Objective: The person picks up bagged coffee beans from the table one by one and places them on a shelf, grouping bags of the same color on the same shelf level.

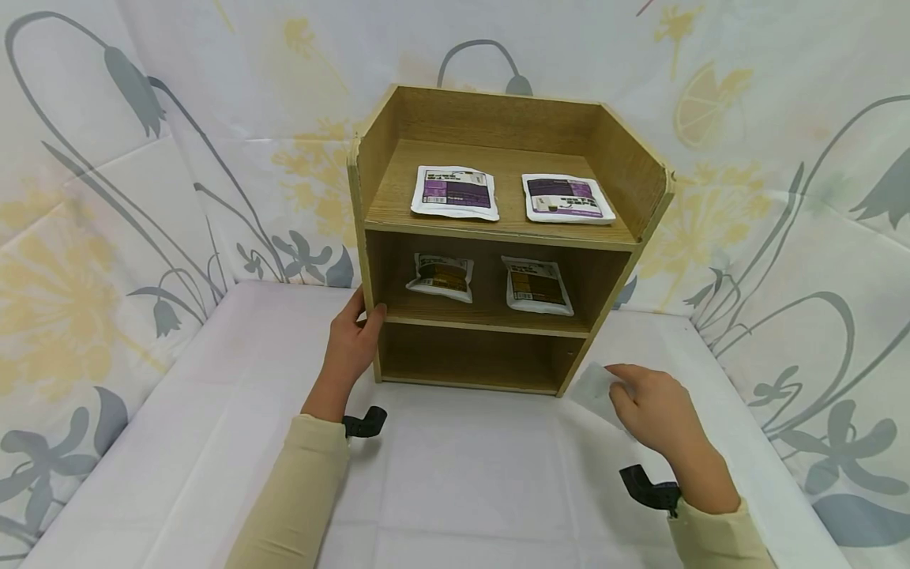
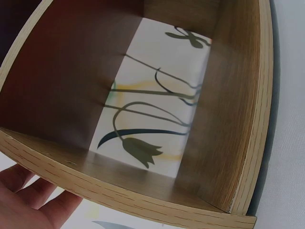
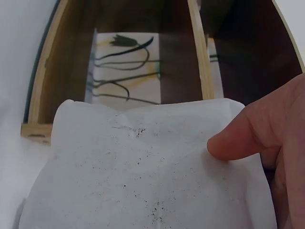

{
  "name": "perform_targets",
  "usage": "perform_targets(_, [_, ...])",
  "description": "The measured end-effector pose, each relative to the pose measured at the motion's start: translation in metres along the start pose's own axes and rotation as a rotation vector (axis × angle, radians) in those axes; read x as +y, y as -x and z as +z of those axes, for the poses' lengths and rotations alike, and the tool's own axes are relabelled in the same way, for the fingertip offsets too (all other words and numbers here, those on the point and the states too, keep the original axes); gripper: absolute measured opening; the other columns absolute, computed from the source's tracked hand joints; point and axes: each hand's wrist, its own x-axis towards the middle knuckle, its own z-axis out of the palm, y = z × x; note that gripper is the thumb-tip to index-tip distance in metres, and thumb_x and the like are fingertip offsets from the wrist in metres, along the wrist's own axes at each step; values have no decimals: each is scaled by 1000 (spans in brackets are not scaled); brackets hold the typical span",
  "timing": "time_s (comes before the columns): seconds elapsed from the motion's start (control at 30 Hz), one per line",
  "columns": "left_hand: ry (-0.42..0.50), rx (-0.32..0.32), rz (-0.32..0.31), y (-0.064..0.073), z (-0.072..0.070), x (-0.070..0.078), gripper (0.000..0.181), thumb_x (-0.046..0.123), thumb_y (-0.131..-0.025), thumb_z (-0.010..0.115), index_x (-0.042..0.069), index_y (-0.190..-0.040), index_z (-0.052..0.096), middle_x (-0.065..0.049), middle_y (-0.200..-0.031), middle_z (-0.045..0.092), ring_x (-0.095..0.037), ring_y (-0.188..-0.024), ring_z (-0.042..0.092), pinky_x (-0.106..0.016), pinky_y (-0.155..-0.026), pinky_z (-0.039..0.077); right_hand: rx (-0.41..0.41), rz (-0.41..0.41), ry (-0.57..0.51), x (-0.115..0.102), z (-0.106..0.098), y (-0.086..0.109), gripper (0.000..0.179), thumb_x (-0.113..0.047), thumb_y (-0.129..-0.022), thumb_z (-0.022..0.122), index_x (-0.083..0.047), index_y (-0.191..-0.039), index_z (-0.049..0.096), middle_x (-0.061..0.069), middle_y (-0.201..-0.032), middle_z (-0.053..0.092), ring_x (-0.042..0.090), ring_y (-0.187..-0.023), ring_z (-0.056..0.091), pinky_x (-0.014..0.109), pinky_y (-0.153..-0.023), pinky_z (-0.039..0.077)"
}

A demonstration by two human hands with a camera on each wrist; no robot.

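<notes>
A wooden shelf unit [image 1: 490, 229] stands at the centre in the head view. My left hand [image 1: 348, 344] grips its left side panel, thumb at the front edge and fingers along the outside; in the left wrist view those fingers [image 2: 40, 193] lie against the panel's outer face. My right hand [image 1: 657, 411] pinches a white packet [image 1: 596, 393] by its edge, just off the shelf's lower right corner. Up close in the right wrist view, the packet [image 3: 143, 167] shows a plain white side with small dark specks, the thumb pressing on it.
On the top shelf lie two white packets with purple labels, a left one [image 1: 456, 192] and a right one [image 1: 567, 198]. The middle shelf holds two brown-labelled packets, left [image 1: 442, 276] and right [image 1: 537, 286]. A white cloth [image 1: 469, 474] covers the table; flower-patterned fabric [image 1: 235, 95] hangs behind.
</notes>
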Motion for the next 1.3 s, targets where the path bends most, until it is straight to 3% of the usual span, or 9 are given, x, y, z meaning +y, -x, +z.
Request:
perform_targets(0.3, [1,9,35,-2,-1,-2,60,45,-100,44,23,-154,28,-10,-152,41,-37,-126,54,-54,-99,49,-36,-42,-39,-12,12,-5,33,-5,-89,48,-1,-113,70,18,-109,71,37,-97,68,53,-76,54])
perform_targets(0.37, [4,10,29,-2,-2,-1,60,45,-99,44,23,-154,28,-10,-152,41,-37,-126,54,-54,-99,49,-31,-66,-35,-15,15,-7,33,-5,-89,48,-2,-113,71,15,-106,73,33,-93,69,52,-77,54])
perform_targets(0.47, [9,10,22,-3,-3,-1,61,45,-99,44,23,-154,29,-10,-152,41,-37,-126,54,-53,-99,49,-36,-96,-38,-18,20,-9,33,-5,-90,48,-3,-114,71,12,-100,74,23,-76,66,44,-70,54])
perform_targets(0.53, [10,11,17,-3,-3,-1,61,46,-99,44,24,-154,28,-9,-152,41,-37,-126,54,-53,-99,49,-37,-115,-30,-21,23,-11,33,-6,-91,48,-3,-115,71,11,-101,74,20,-75,66,42,-70,54])
perform_targets(0.63, [11,9,8,-2,-3,-1,61,46,-99,44,25,-154,28,-9,-152,40,-37,-125,55,-53,-99,49,-40,-138,-42,-26,27,-12,31,-6,-91,50,-3,-115,71,12,-103,73,25,-82,69,44,-71,56])
perform_targets(0.7, [15,3,3,-1,-2,-1,60,45,-100,44,25,-154,28,-9,-152,41,-37,-126,54,-53,-100,48,-35,-156,-41,-29,32,-12,30,-6,-91,52,-4,-114,71,12,-109,73,29,-94,70,47,-77,56])
perform_targets(1.03, [18,3,11,-2,0,-3,59,46,-99,44,25,-153,30,-8,-151,42,-36,-126,54,-53,-99,49,-54,-213,-65,-43,50,-15,29,-7,-92,53,-6,-114,71,10,-110,72,30,-98,69,47,-81,56])
perform_targets(1.3, [16,4,11,-1,1,-2,60,45,-99,44,24,-153,29,-9,-152,40,-38,-126,53,-54,-99,48,-22,-283,-61,-56,56,-21,29,-8,-91,54,-10,-113,72,4,-106,73,20,-87,70,38,-69,56])
